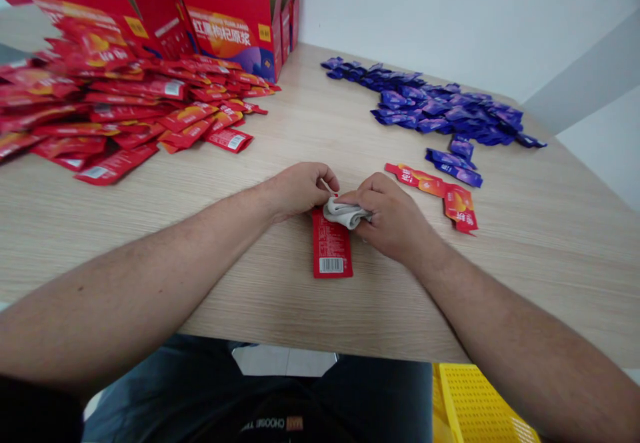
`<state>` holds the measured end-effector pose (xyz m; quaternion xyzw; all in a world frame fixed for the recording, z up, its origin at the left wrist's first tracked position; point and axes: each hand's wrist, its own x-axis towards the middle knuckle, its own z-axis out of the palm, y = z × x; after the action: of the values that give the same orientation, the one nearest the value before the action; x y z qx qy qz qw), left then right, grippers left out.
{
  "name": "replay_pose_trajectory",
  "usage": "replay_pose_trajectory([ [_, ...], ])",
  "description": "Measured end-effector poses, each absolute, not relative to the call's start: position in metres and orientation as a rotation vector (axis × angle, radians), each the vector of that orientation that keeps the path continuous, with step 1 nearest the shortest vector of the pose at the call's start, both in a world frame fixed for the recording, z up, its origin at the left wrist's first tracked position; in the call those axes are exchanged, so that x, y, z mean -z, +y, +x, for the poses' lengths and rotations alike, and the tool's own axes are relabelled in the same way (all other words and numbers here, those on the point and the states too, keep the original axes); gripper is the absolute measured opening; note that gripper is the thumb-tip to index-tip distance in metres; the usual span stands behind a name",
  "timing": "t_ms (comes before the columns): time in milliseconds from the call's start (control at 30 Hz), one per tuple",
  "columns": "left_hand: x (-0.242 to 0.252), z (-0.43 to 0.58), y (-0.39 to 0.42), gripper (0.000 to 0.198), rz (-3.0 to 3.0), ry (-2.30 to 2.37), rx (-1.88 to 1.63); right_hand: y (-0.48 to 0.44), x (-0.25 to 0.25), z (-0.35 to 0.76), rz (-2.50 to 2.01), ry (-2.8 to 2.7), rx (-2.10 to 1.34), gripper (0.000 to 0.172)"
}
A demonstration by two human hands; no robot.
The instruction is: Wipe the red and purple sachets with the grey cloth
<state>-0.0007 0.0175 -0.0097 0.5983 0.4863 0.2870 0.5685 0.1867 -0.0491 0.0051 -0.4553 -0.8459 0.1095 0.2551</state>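
Red sachet pile (pixel 125 110) ahead-left of left hand (pixel 300 191). Both hands together, pinching grey cloth (pixel 345 213), red sachet (pixel 333 253) under it. Right of right hand (pixel 387 218): orange-red sachets (pixel 430 193), purple sachets (pixel 430 106) further ahead.

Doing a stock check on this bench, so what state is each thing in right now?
Left hand: curled, at the cloth's edge
Right hand: closed over the cloth
Bunched grey cloth: crumpled, on the sachet
Barcoded red sachet: flat, back up
Red sachets: loose heap
Purple sachets: loosely piled
Orange-red sachets: lying apart
Red carton: open, flaps up
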Motion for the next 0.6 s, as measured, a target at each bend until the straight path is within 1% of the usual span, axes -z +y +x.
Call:
replay_pose_trajectory([
  [100,0.011,-0.002,0.018,0.024,1.435,1.119,-0.659,-0.057,-0.003,0.178,-1.084,-2.445,-0.431,0.028],
  [267,0.013,-0.006,0.020,0.021,1.454,1.079,-0.640,-0.082,-0.025,0.173,-0.790,-2.750,-0.803,0.032],
  [333,0.014,-0.007,0.020,0.020,1.426,1.083,-0.660,-0.083,-0.032,0.178,-0.727,-2.748,-1.026,0.036],
  [400,0.015,-0.008,0.020,0.019,1.373,1.076,-0.686,-0.076,-0.035,0.188,-0.709,-2.598,-1.180,0.033],
  [467,0.017,-0.009,0.023,0.018,1.330,1.059,-0.710,-0.063,-0.033,0.200,-0.712,-2.391,-1.136,0.020],
  [500,0.017,-0.010,0.024,0.018,1.338,1.070,-0.723,-0.055,-0.029,0.206,-0.775,-2.304,-1.066,0.017],
  [533,0.016,-0.012,0.027,0.018,1.360,1.091,-0.737,-0.047,-0.025,0.212,-0.902,-2.209,-0.984,0.017],
  [600,0.013,-0.017,0.031,0.017,1.403,1.147,-0.780,-0.031,-0.013,0.223,-1.174,-1.978,-0.900,0.024],
])
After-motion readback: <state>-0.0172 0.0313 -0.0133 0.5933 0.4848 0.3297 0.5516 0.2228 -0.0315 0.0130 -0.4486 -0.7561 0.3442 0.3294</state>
